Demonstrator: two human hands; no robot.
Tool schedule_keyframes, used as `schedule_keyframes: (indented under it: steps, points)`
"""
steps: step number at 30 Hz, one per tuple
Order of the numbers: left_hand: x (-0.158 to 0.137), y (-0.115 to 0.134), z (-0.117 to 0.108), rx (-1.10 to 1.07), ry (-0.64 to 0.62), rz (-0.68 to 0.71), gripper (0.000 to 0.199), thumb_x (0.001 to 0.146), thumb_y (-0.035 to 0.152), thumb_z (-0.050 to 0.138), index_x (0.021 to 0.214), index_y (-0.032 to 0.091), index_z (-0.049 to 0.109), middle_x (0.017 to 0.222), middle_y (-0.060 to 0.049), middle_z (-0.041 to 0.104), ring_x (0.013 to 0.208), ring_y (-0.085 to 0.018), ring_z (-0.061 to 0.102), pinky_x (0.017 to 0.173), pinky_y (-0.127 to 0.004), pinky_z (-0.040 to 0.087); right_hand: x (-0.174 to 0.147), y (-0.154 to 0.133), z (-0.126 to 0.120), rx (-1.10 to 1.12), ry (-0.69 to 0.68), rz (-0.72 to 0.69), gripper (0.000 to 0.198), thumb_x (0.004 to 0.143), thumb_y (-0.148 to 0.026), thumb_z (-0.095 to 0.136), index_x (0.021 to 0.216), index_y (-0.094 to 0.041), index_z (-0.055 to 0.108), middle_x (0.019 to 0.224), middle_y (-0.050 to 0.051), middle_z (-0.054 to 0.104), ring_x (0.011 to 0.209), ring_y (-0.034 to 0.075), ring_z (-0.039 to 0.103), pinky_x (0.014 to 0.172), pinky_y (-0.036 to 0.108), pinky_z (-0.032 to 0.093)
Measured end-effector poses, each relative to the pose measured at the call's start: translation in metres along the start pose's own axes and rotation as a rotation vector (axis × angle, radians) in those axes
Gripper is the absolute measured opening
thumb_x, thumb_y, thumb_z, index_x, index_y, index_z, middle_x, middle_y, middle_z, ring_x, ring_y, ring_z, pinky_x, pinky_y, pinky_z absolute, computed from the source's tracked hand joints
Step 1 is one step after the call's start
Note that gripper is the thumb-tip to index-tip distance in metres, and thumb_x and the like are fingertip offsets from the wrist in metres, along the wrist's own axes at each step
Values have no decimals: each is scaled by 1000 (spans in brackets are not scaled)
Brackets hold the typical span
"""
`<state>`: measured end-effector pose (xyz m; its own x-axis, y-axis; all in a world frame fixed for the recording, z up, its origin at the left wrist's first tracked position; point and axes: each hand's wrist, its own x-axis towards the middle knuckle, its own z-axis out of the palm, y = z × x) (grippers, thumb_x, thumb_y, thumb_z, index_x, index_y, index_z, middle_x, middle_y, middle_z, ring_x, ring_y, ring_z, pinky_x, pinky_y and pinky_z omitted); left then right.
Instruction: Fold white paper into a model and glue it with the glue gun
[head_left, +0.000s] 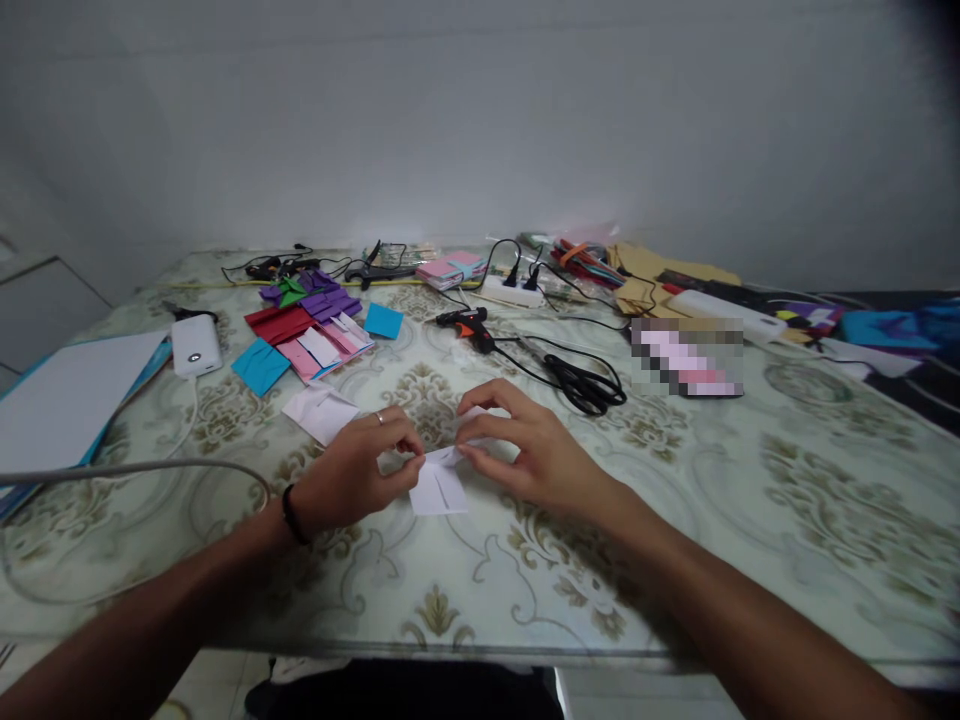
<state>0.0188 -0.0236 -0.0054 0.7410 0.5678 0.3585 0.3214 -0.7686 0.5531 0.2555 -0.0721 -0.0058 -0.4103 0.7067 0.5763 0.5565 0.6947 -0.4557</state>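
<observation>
A small folded white paper lies near the front middle of the table, its far part lifted between my two hands. My left hand pinches its upper left edge with thumb and forefinger; a ring and a black wristband show. On the other side, my right hand grips the upper right part, and a flap of the paper shows between its fingers. Just beyond my left hand rests another folded white paper. Folded coloured papers in pink, red and purple lie farther back on the left, with a blue one beside them.
A glue gun with a coiled black cord lies beyond my right hand. Behind it stands a white power strip with plugs. On the left are a white power bank with its cable and a stack of paper sheets.
</observation>
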Motion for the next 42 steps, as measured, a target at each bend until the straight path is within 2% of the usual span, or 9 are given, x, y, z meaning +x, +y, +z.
schedule_keyframes:
  steps: [3, 7, 16, 24, 28, 36, 39, 42]
  points:
    - [-1, 3, 2, -47, -1, 48, 3, 89, 15, 64, 90, 17, 65, 88, -4, 67, 85, -16, 62, 79, -30, 50, 1, -7, 3, 10, 0, -14, 7, 92, -18, 62, 89, -20, 68, 108, 10, 60, 102, 22, 58, 90, 40, 50]
    - [-3, 5, 6, -79, 14, 85, 7, 88, 12, 63, 91, 18, 65, 91, -4, 67, 88, -17, 63, 81, -30, 51, 1, -14, 10, 52, -20, -9, 6, 93, -18, 61, 90, -21, 67, 110, 10, 60, 105, 22, 57, 91, 40, 50]
    - [-3, 4, 6, -101, 16, 49, 13, 83, 6, 63, 89, 18, 63, 90, -3, 66, 88, -17, 62, 81, -30, 49, -1, -11, 21, 75, 4, -25, 8, 91, -13, 62, 92, -20, 65, 109, 10, 60, 104, 22, 55, 90, 39, 48]
    - [-2, 11, 6, -106, 27, 8, 15, 77, 4, 61, 81, 18, 58, 85, -1, 63, 80, -14, 60, 76, -28, 46, -1, -16, 26, 61, 50, -79, 10, 90, -11, 62, 92, -20, 63, 104, 9, 61, 97, 22, 55, 85, 39, 48]
    - [-1, 12, 3, -103, 45, 2, 16, 75, 2, 60, 79, 18, 57, 82, 1, 60, 77, -13, 57, 73, -26, 44, -1, -17, 20, 45, 79, -89, 9, 90, -11, 63, 92, -20, 63, 104, 9, 61, 98, 22, 55, 87, 40, 47]
    - [3, 2, -8, -57, 75, -56, 18, 72, -1, 59, 74, 17, 55, 78, 1, 59, 75, -13, 54, 71, -26, 43, 0, -2, -3, -59, 103, -22, 6, 90, -15, 64, 90, -21, 67, 109, 9, 59, 103, 24, 56, 94, 45, 43]
    - [3, -1, -5, -25, 44, -52, 15, 76, 2, 61, 79, 17, 59, 80, 0, 61, 76, -14, 56, 73, -27, 45, 0, -3, 1, -46, 104, -27, 6, 90, -15, 63, 89, -20, 67, 107, 10, 60, 102, 24, 56, 92, 44, 44]
    - [1, -2, 1, -19, -1, -4, 13, 83, 12, 67, 95, 16, 65, 90, -4, 68, 85, -17, 62, 79, -30, 49, 0, -9, 11, -15, 103, -49, 6, 90, -14, 64, 89, -19, 67, 106, 10, 61, 100, 24, 56, 89, 42, 45]
